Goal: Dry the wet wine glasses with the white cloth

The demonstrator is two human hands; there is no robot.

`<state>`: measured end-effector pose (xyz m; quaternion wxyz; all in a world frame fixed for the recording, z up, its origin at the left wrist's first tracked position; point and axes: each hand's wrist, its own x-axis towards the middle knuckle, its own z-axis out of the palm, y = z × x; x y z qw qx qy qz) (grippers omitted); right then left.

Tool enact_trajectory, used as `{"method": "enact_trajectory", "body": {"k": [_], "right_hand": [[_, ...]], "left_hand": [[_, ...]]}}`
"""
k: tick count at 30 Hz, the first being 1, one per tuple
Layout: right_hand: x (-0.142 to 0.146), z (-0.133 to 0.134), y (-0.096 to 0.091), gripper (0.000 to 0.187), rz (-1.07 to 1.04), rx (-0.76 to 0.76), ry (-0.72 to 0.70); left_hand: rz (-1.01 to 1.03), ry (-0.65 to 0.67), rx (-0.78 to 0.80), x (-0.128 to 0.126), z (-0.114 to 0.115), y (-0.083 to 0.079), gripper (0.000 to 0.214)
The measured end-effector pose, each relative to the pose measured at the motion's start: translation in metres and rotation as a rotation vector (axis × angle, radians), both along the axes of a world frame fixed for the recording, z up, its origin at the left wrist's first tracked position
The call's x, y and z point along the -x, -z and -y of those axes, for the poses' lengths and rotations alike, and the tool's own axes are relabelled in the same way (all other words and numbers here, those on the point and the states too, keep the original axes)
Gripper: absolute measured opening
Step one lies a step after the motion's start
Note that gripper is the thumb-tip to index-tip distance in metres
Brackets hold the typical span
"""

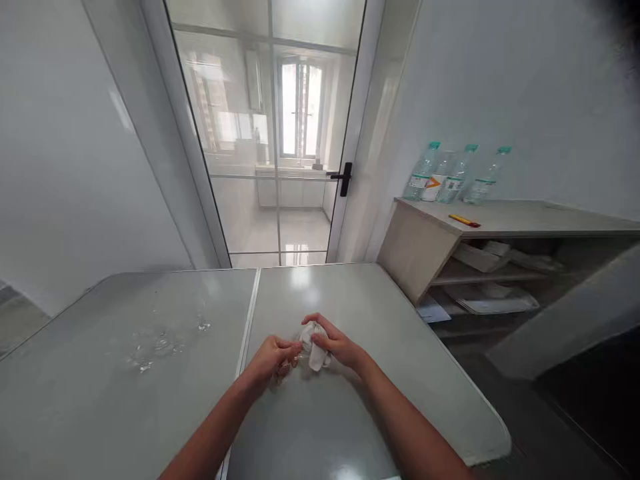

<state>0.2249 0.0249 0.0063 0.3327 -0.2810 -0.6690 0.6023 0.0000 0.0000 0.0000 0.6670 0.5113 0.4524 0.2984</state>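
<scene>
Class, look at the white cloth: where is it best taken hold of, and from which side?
Probably pinch the white cloth by its lower end, coming from the near side. That end sticks out below the fingers of the right hand, which grips the bunched part above, while the left hand crowds the left side.

Daylight reaches me mainly through the window beyond the glass door, its panes washed out to white. The table throws back glare near the door, and a soft shadow lies beside my right arm. The cabinet is dim inside. Detail in the white cloth looks smeared, the wide view stretches at its edges, and a dark blur covers the upper right corner.
</scene>
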Motion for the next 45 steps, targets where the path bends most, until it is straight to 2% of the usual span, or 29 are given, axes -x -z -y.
{"method": "enact_trajectory", "body": {"k": [5, 8, 11, 13, 15, 18, 20, 22, 25, 27, 28, 32, 34, 36, 37, 38, 40, 43, 45], "right_hand": [[0.004, -0.003, 0.005, 0.042, 0.045, -0.08, -0.035], [0.002, -0.004, 0.005, 0.039, 0.062, -0.168, -0.005], [-0.003, -0.003, 0.002, 0.036, 0.078, -0.172, 0.008], [-0.005, -0.003, 0.001, 0.034, 0.073, -0.119, 0.015], [-0.006, -0.002, -0.001, 0.031, 0.054, -0.002, 0.02], [-0.001, 0.002, -0.003, 0.036, 0.03, 0.164, 0.069], [0.004, 0.005, -0.004, 0.043, 0.019, 0.198, 0.122], [0.008, 0.005, -0.003, 0.052, 0.0, 0.22, 0.154], [0.009, 0.003, -0.004, 0.061, -0.074, 0.232, 0.175], [0.006, 0.003, -0.006, 0.062, -0.102, 0.175, 0.162], [0.004, 0.003, -0.008, 0.062, -0.099, 0.128, 0.156], [-0.002, 0.005, -0.012, 0.052, -0.077, -0.061, 0.189], [-0.005, 0.004, -0.012, 0.046, -0.098, -0.137, 0.217], [-0.008, 0.003, -0.01, 0.039, -0.093, -0.226, 0.221], [-0.009, 0.002, -0.009, 0.036, -0.068, -0.274, 0.218], [-0.01, 0.001, -0.008, 0.034, -0.028, -0.315, 0.211], [-0.011, -0.001, -0.009, 0.036, 0.07, -0.35, 0.189], [-0.01, -0.004, -0.013, 0.047, 0.149, -0.269, 0.081], [-0.01, -0.005, -0.015, 0.051, 0.138, -0.194, -0.018]], "left_hand": [[0.058, 0.097, 0.192, 0.008, -0.007, 0.0, 0.059], [0.029, 0.162, 0.197, 0.004, -0.005, -0.007, 0.061], [-0.004, 0.077, 0.158, -0.005, 0.002, -0.012, 0.057], [-0.095, 0.054, -0.051, -0.01, 0.006, -0.012, 0.058], [-0.217, 0.033, -0.238, -0.012, 0.007, -0.011, 0.057], [-0.495, -0.002, -0.561, -0.007, 0.007, -0.009, 0.045], [-0.713, -0.009, -0.756, -0.002, 0.006, -0.007, 0.034], [-0.877, -0.009, -0.871, 0.001, 0.005, -0.004, 0.038], [-0.902, -0.043, -0.899, 0.0, 0.005, -0.003, 0.041], [-0.775, -0.082, -0.818, -0.003, 0.006, -0.006, 0.034], [-0.669, -0.092, -0.725, -0.004, 0.006, -0.008, 0.032], [-0.079, -0.021, -0.105, -0.006, 0.004, -0.02, 0.053], [0.147, 0.056, 0.165, -0.004, 0.001, -0.023, 0.054], [0.242, 0.128, 0.324, 0.0, -0.002, -0.024, 0.054], [0.246, 0.146, 0.351, 0.001, -0.003, -0.023, 0.055], [0.223, 0.141, 0.332, 0.002, -0.003, -0.022, 0.057], [0.079, 0.063, 0.15, 0.001, -0.001, -0.019, 0.058], [-0.321, -0.116, -0.352, -0.005, 0.007, -0.014, 0.046], [-0.534, -0.157, -0.619, -0.012, 0.012, -0.011, 0.031]]}}
